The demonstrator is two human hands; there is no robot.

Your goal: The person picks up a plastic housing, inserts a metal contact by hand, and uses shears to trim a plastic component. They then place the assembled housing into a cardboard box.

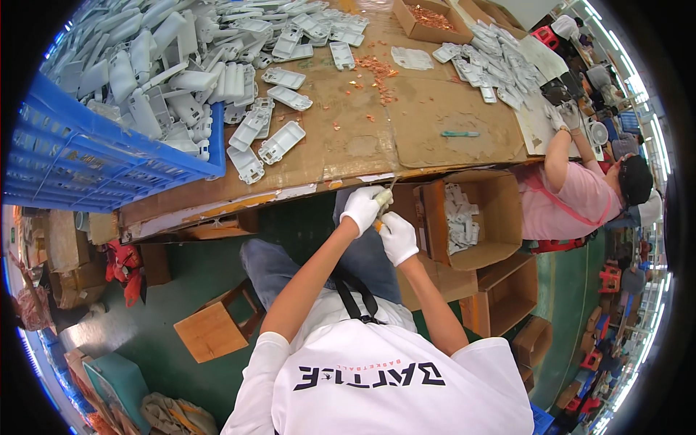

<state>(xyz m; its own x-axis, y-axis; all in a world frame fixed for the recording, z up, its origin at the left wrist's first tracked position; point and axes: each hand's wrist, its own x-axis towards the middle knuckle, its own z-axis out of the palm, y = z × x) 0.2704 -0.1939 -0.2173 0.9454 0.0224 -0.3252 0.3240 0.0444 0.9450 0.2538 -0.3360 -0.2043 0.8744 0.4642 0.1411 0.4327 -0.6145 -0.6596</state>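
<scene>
Both my hands wear white gloves and meet just off the front edge of the cardboard-covered table (348,138), above my lap. My left hand (361,210) is closed around a small pale plastic piece (383,196). Close beside it, lower and to the right, my right hand (399,241) is closed on a slim tool with an orange handle (378,225). A thin pointed tip sticks up past the pale piece; whether it belongs to the tool I cannot tell. My fingers hide most of both items.
A blue crate (109,156) heaped with white plastic housings stands at left; loose housings (283,141) lie beside it. Orange scraps (377,72), a teal pen-like tool (460,133) and more parts (493,61) lie beyond. An open carton (500,217) sits right of my knees. A co-worker in pink (565,192) works at right.
</scene>
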